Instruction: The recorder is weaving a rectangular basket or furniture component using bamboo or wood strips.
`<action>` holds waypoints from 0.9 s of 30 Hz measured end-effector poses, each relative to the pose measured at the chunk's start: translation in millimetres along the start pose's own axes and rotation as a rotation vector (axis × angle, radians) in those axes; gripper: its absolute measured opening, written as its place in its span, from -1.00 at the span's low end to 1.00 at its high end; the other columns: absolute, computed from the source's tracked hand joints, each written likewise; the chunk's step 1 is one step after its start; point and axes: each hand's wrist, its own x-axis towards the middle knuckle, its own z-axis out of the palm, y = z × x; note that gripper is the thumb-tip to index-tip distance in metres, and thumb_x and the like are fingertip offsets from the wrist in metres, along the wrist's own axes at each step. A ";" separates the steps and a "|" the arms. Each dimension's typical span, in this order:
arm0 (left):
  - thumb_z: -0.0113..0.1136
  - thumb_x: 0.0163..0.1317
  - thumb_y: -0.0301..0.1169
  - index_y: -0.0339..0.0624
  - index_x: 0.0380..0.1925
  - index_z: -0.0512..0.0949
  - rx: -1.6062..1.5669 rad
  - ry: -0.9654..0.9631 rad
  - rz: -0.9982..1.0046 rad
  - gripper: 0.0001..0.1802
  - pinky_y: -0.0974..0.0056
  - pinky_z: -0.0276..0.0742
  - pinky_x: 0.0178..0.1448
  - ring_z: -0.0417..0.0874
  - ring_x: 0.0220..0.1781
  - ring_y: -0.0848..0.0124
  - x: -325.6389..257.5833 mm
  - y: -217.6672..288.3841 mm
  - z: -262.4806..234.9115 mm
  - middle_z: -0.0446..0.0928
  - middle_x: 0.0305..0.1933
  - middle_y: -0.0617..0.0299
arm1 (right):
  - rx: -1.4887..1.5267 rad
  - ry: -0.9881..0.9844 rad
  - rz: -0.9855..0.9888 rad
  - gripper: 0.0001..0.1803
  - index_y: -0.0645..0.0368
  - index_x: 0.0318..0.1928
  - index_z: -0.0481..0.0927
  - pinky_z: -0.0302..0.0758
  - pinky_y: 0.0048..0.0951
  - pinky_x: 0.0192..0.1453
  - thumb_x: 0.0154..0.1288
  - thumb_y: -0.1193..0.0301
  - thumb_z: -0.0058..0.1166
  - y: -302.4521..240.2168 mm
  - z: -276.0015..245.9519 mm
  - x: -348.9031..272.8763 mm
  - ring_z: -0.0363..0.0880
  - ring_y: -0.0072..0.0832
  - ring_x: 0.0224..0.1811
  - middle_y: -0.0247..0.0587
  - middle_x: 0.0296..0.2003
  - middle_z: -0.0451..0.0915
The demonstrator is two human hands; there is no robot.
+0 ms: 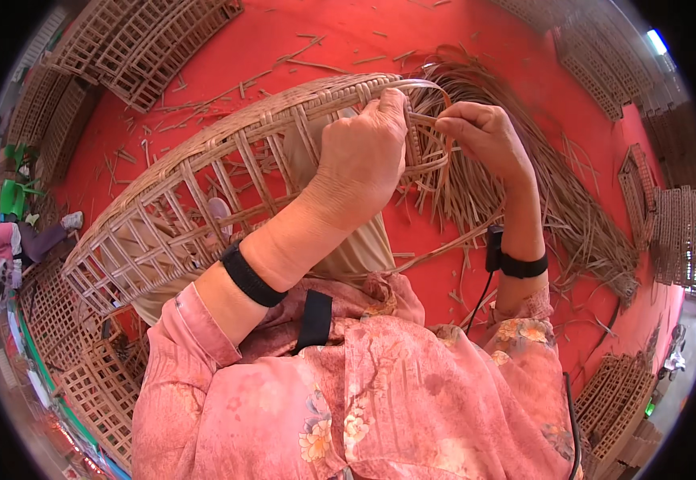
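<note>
A long brown wicker basket (240, 152) with an open lattice side lies tilted across my lap. My left hand (368, 136) is closed around its rim near the right end, thumb up. From there a flat weaving strip (420, 83) arches over to the right and bends down. My right hand (488, 136) pinches a strip just right of the basket's end, fingertips pressed together. The far side of the basket's end is partly hidden behind my left hand.
A big bundle of loose strips (540, 184) spreads over the red floor (284, 40) at the right. Stacked lattice baskets (144, 48) stand at the upper left, more baskets (676, 232) at the right. Another person (12, 248) bends at the far left beside green stools (16, 192).
</note>
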 end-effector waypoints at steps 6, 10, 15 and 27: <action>0.32 0.23 -0.49 -0.16 -0.07 0.46 -0.009 0.014 -0.012 -0.70 0.07 0.65 -0.19 0.75 -0.23 0.06 1.1 2.7 0.1 0.69 -0.31 0.05 | -0.091 0.032 -0.211 -0.73 0.26 -0.24 0.73 0.37 -0.49 -0.45 0.37 0.26 0.26 13.5 1.8 10.2 0.37 -0.72 -0.53 -0.46 -0.57 0.53; 0.33 0.21 -0.53 -0.18 -0.10 0.52 -0.090 0.055 -0.020 -0.73 0.16 0.65 -0.21 0.76 -0.27 0.13 1.9 1.4 0.7 0.68 -0.34 0.04 | -0.001 -0.129 -0.128 -0.76 0.26 -0.22 0.71 0.41 -0.49 -0.39 0.37 0.30 0.23 5.9 -0.2 25.1 0.40 -0.72 -0.48 -0.46 -0.53 0.55; 0.32 0.21 -0.57 -0.20 -0.17 0.60 -0.513 0.074 -0.194 -0.81 0.38 0.59 -0.29 0.64 -0.43 0.51 10.6 -1.4 -6.2 0.63 -0.44 0.29 | -0.002 -0.194 -0.111 -0.78 0.27 -0.23 0.71 0.46 -0.52 -0.30 0.33 0.33 0.25 -8.1 2.1 18.4 0.47 -0.72 -0.41 -0.44 -0.48 0.60; 0.29 0.27 -0.54 -0.16 -0.15 0.64 -0.625 0.026 -0.248 -0.84 0.55 0.51 -0.40 0.51 -0.47 0.75 7.7 -13.3 -11.1 0.58 -0.44 0.45 | 0.150 -0.230 0.130 -0.83 0.20 -0.19 0.76 0.46 -0.58 -0.29 0.23 0.43 0.35 37.9 7.6 -9.1 0.56 -0.70 -0.38 -0.41 -0.43 0.68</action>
